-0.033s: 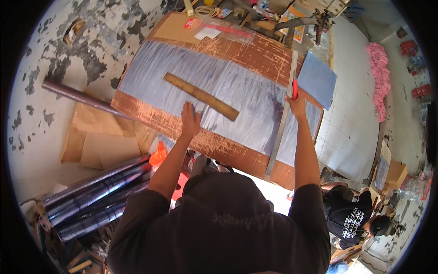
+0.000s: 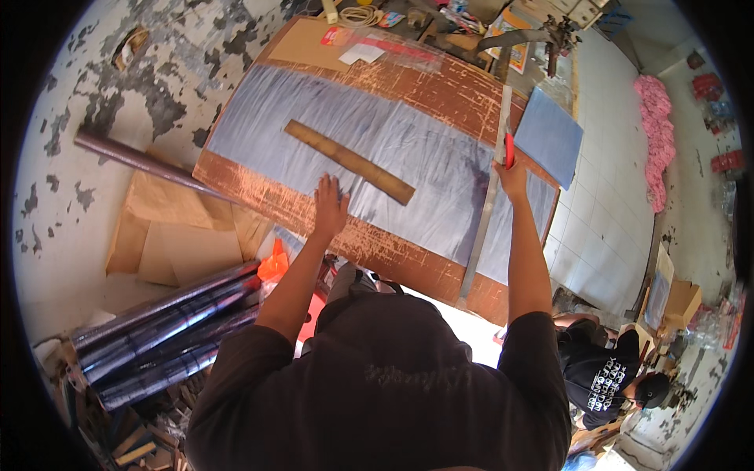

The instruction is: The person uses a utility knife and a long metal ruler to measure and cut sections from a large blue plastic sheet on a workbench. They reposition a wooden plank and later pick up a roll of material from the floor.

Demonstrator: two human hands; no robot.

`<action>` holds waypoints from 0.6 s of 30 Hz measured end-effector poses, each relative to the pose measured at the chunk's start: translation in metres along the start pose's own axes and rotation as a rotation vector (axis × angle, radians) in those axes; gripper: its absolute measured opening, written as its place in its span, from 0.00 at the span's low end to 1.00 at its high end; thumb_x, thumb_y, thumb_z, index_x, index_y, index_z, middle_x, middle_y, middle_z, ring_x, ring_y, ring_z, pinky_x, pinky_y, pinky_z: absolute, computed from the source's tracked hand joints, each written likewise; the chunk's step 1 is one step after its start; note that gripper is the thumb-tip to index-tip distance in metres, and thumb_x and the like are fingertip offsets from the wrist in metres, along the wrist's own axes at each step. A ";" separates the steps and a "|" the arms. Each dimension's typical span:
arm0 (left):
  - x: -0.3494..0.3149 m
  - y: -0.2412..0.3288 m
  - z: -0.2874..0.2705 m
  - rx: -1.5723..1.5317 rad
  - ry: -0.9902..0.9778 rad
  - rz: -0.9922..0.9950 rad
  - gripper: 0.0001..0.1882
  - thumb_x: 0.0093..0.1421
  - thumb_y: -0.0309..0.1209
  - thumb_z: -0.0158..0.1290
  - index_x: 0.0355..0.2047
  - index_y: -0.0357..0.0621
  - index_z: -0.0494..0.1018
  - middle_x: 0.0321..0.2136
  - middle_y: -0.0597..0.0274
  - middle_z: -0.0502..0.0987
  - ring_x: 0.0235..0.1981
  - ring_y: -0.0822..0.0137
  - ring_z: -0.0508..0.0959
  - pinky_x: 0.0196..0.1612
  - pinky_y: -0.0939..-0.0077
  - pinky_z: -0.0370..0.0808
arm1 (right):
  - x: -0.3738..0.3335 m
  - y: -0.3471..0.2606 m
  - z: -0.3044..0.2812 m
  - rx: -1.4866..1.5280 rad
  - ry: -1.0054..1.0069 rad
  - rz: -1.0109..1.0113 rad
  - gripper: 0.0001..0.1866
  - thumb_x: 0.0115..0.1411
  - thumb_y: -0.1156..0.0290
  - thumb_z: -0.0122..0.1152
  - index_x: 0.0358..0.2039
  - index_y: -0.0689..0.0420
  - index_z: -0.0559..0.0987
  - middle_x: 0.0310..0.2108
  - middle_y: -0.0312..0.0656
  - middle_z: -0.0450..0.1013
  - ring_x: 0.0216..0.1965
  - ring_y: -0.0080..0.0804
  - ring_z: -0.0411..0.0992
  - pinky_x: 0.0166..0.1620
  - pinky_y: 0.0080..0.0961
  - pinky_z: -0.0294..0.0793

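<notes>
A grey-blue streaked sheet (image 2: 259, 118) lies across the worn brown board of the table (image 2: 408, 255). My left hand (image 2: 331, 206) rests flat near the sheet's front edge, fingers apart. Just beyond it, a flat brown wooden strip (image 2: 349, 162) lies slantwise on the sheet. My right hand (image 2: 513, 179) is closed round a red-handled knife (image 2: 509, 149) at the far right of the sheet. Beside that hand, a long metal straightedge (image 2: 480, 233) runs across the sheet from front to back. The knife's tip against the straightedge is too small to make out clearly.
A blue square panel (image 2: 550, 135) sits beyond the right edge. A clamp-like metal fixture (image 2: 522, 37) and clutter stand at the back. Dark shiny rolls (image 2: 169, 326) and brown cardboard (image 2: 177, 235) lie at left. Another person (image 2: 601, 369) works at lower right.
</notes>
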State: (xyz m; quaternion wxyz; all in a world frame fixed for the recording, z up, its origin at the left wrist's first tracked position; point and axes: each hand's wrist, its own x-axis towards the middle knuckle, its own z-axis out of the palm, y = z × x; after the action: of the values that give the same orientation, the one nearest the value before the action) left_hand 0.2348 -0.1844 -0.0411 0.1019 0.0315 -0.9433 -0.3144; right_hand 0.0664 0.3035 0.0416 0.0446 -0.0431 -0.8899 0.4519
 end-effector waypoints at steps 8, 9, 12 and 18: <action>-0.007 -0.023 -0.021 0.041 -0.175 -0.017 0.43 0.65 0.59 0.55 0.74 0.49 0.60 0.78 0.40 0.42 0.78 0.38 0.42 0.75 0.35 0.42 | -0.059 -0.028 0.057 -0.270 0.029 -0.209 0.19 0.62 0.62 0.71 0.45 0.63 0.78 0.39 0.57 0.76 0.41 0.57 0.74 0.47 0.47 0.73; -0.003 -0.020 -0.026 0.073 -0.203 -0.054 0.47 0.64 0.62 0.56 0.74 0.48 0.60 0.78 0.40 0.41 0.79 0.40 0.40 0.75 0.36 0.41 | -0.080 -0.039 0.067 -0.270 0.003 -0.228 0.19 0.61 0.62 0.71 0.45 0.62 0.78 0.40 0.57 0.76 0.43 0.57 0.74 0.48 0.48 0.72; 0.017 -0.010 -0.028 0.097 -0.260 -0.190 0.57 0.58 0.70 0.56 0.76 0.46 0.55 0.78 0.40 0.36 0.79 0.42 0.34 0.76 0.36 0.36 | -0.134 -0.042 0.093 -0.349 0.023 -0.335 0.23 0.57 0.61 0.75 0.44 0.65 0.77 0.47 0.56 0.75 0.48 0.59 0.73 0.52 0.47 0.72; 0.043 0.009 -0.016 0.168 -0.262 -0.223 0.63 0.59 0.72 0.52 0.78 0.38 0.43 0.79 0.41 0.31 0.79 0.46 0.30 0.76 0.37 0.30 | -0.174 -0.021 0.104 -0.501 0.195 -0.400 0.18 0.60 0.63 0.73 0.40 0.63 0.76 0.59 0.50 0.73 0.66 0.53 0.67 0.67 0.49 0.63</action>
State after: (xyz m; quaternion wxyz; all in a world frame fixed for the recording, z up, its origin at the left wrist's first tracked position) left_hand 0.1957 -0.1915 -0.0158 -0.0602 0.1031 -0.9621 -0.2453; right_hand 0.2261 0.1876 -0.0097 0.2053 0.0799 -0.9557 0.1951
